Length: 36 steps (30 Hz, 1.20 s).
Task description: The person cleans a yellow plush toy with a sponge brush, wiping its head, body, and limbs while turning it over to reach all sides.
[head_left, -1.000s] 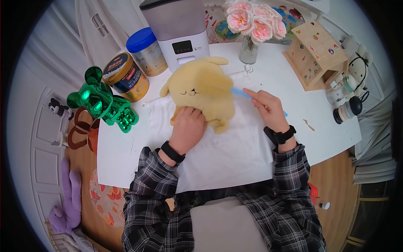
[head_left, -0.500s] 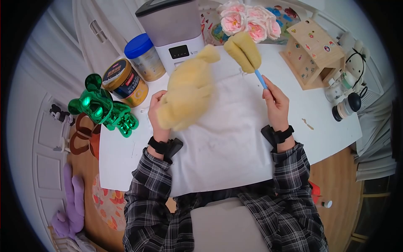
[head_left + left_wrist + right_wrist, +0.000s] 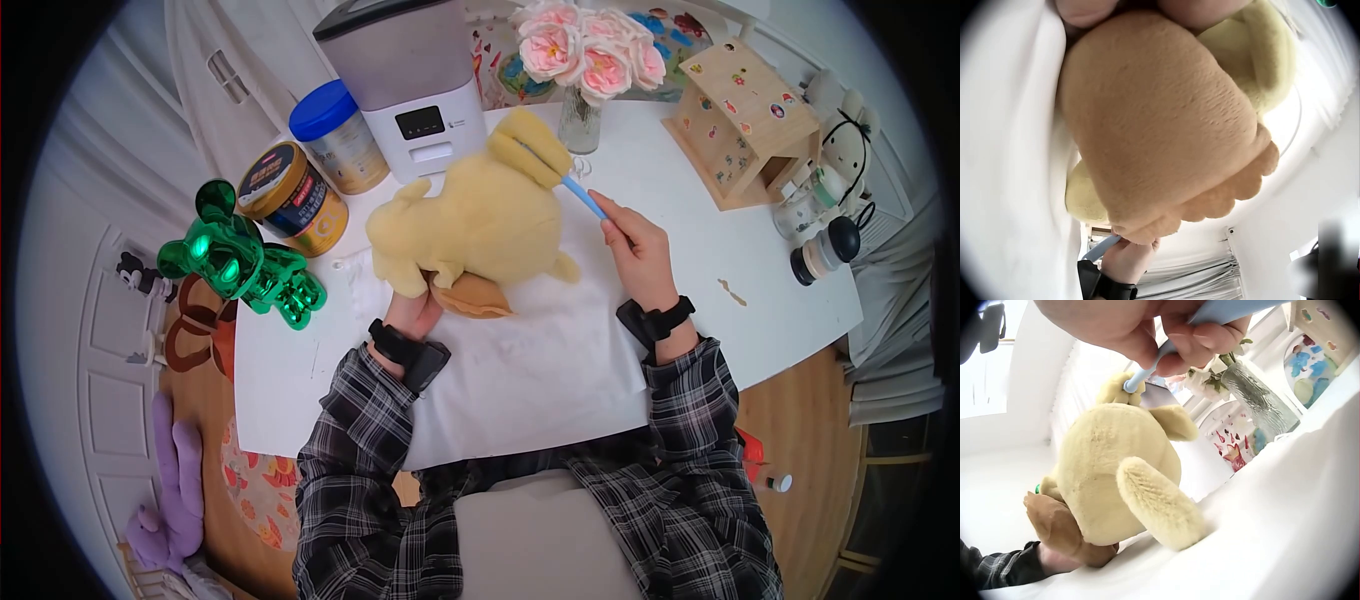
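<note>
A yellow plush toy lies tilted on its side over a white cloth on the table. Beneath its front hangs an orange-brown plush part with a scalloped edge. My left hand grips the toy from below by this brown part, its fingers showing at the top of the left wrist view. With my right hand I pinch the blue handle of a fluffy yellow duster. The duster head overlaps the toy's far end in the head view.
A pet feeder, a blue-lidded tub, a black-and-gold can and a shiny green bear figure stand at the left and back. Behind are roses in a glass vase. At right are a wooden house and a black-capped bottle.
The toy was upright with its face showing, then was lifted and turned; it now lies sideways with the brown part below. The duster rose off the toy and came back to its far end.
</note>
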Motion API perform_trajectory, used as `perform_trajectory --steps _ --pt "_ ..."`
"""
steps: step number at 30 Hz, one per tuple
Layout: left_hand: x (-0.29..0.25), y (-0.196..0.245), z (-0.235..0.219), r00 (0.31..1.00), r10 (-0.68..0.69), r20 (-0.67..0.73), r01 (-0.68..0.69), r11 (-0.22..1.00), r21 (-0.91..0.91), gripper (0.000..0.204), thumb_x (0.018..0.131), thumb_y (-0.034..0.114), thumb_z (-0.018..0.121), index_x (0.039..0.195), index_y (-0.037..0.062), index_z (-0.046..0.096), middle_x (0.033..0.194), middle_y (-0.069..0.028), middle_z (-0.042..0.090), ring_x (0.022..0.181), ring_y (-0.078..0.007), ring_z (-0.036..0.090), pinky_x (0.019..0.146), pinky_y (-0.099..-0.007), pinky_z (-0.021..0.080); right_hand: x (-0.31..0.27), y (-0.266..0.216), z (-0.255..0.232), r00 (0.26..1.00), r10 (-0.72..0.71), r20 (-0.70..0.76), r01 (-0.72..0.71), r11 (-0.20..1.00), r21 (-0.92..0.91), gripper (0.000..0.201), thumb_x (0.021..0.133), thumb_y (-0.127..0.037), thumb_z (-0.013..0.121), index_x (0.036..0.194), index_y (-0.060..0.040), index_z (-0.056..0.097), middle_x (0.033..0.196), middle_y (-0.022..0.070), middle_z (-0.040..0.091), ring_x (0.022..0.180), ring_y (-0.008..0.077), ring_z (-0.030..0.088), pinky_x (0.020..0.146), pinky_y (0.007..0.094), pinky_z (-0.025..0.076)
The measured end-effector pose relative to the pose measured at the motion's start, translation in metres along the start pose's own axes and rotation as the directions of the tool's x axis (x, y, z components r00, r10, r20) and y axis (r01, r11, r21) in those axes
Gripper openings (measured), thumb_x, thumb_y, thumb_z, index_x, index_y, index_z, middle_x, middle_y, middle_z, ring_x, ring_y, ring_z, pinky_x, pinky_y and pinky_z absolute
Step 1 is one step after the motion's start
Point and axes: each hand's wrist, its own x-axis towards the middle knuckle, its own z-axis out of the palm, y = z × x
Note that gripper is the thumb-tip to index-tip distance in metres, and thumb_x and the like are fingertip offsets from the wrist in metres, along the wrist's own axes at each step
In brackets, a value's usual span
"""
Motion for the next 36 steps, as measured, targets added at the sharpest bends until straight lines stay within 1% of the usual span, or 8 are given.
perform_trajectory --steps 10,16,19,23,29,32,35,36 --pt "0.006 0.004 0.01 0.996 -0.008 -0.084 0.011 0.999 0.036 0.037 0.098 0.029 0.048 0.127 0.0059 0.046 0.125 -0.007 0.055 0.113 -0.0198 0.056 0.097 -0.0333 0.047 -0.001 -0.013 0.0 0.995 -0.045 -0.086 0.041 0.998 -0.041 0.033 0.088 -0.002 0.055 0.119 -0.0118 0.063 0.066 0.0081 0.048 0.056 0.0195 0.046 0.056 0.0273 0.04" --pt "0.004 0.007 0.023 0.99 -0.009 -0.137 0.008 1.0 -0.004 0.033 0.101 0.022 0.039 0.127 0.0027 0.044 0.124 -0.0097 0.055 0.112 -0.0218 0.056 0.096 -0.0332 0.048 -0.006 -0.022 0.002 0.968 -0.181 0.176 0.207 0.967 -0.147 0.034 0.085 -0.004 0.057 0.117 -0.0135 0.064 0.069 0.0088 0.054 0.058 0.0231 0.052 0.056 0.0308 0.044" --pt "0.004 0.006 0.018 0.987 -0.003 -0.162 0.007 1.0 0.028 0.031 0.1 0.015 0.039 0.128 0.0022 0.044 0.125 -0.0101 0.055 0.113 -0.0221 0.056 0.096 -0.0329 0.048 -0.004 -0.022 0.003 0.961 -0.166 0.219 0.213 0.954 -0.211 0.035 0.084 -0.004 0.057 0.116 -0.0154 0.064 0.07 0.0091 0.056 0.061 0.0244 0.055 0.057 0.0324 0.045" --pt "0.001 0.004 0.025 0.965 0.019 -0.261 0.009 0.994 0.107 0.031 0.096 0.006 0.042 0.127 0.0012 0.045 0.124 -0.0108 0.056 0.113 -0.0223 0.056 0.096 -0.0325 0.048 0.002 -0.009 -0.004 0.998 -0.037 0.058 0.048 0.976 -0.213 0.031 0.086 -0.007 0.056 0.114 -0.0167 0.066 0.072 0.0097 0.059 0.062 0.0253 0.056 0.058 0.0329 0.046" --pt "0.002 0.004 0.02 0.979 0.031 -0.2 -0.015 0.997 0.08 0.032 0.093 0.003 0.047 0.126 0.0008 0.046 0.125 -0.0106 0.056 0.113 -0.0214 0.057 0.096 -0.0316 0.048 0.004 0.015 -0.01 0.99 0.097 -0.099 -0.126 0.928 -0.351 0.027 0.089 -0.009 0.055 0.112 -0.0166 0.067 0.076 0.0112 0.062 0.064 0.0257 0.058 0.059 0.034 0.046" --pt "0.003 0.004 0.018 0.981 0.032 -0.193 -0.014 0.995 0.095 0.033 0.093 0.001 0.047 0.125 0.0011 0.047 0.125 -0.0105 0.055 0.113 -0.0211 0.056 0.096 -0.0313 0.048 0.002 -0.002 -0.009 0.997 0.049 -0.055 -0.057 0.985 -0.162 0.028 0.089 -0.008 0.055 0.113 -0.0169 0.066 0.075 0.0105 0.061 0.065 0.0263 0.058 0.059 0.0338 0.046" --pt "0.003 0.003 0.016 0.983 0.024 -0.184 -0.011 0.997 0.072 0.032 0.093 0.0 0.046 0.125 0.0012 0.048 0.125 -0.0108 0.056 0.113 -0.0212 0.056 0.095 -0.0315 0.048 -0.001 -0.009 -0.001 0.987 -0.074 0.145 0.106 0.969 -0.223 0.029 0.088 -0.008 0.055 0.114 -0.0168 0.065 0.073 0.0096 0.059 0.064 0.0269 0.057 0.059 0.0338 0.046" --pt "0.003 0.003 0.015 0.982 0.006 -0.19 0.007 0.998 0.068 0.032 0.093 0.0 0.046 0.125 0.0014 0.048 0.125 -0.0106 0.056 0.113 -0.0212 0.056 0.096 -0.0317 0.048 -0.001 -0.005 0.001 0.987 -0.095 0.127 0.121 0.969 -0.215 0.03 0.088 -0.008 0.055 0.115 -0.0168 0.065 0.073 0.0099 0.059 0.064 0.0273 0.056 0.059 0.034 0.046"
